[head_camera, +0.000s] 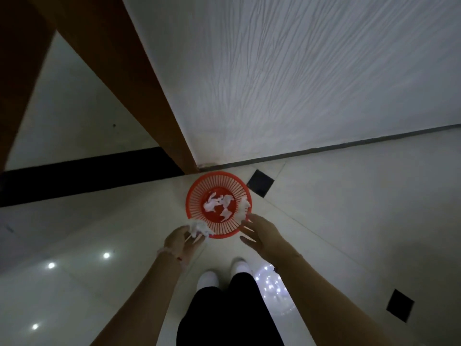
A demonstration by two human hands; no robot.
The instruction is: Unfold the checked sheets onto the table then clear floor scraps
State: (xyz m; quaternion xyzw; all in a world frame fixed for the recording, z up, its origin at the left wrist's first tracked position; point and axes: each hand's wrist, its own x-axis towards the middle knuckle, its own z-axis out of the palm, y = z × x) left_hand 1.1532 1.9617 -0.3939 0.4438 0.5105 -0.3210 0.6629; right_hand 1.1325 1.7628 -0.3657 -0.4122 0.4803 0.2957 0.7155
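Note:
A red slatted plastic basket (pixel 197 196) stands on the tiled floor in front of my feet, with several white scraps (pixel 219 204) lying on its bottom. My left hand (pixel 180 242) is at the basket's near left rim, shut on a bunch of white scraps (pixel 199 227). My right hand (pixel 259 233) is at the near right rim with fingers spread and nothing in the palm. Just beyond its fingertips a white scrap (pixel 244 207) hangs at the basket's right rim. No checked sheets are in view.
A textured white wall (pixel 299 71) meets the glossy tiled floor (pixel 349 208) just behind the basket. An orange-brown door frame (pixel 129 78) runs to the floor at the left, beside a black floor strip (pixel 87 176). My white shoes (pixel 224 273) stand below the hands.

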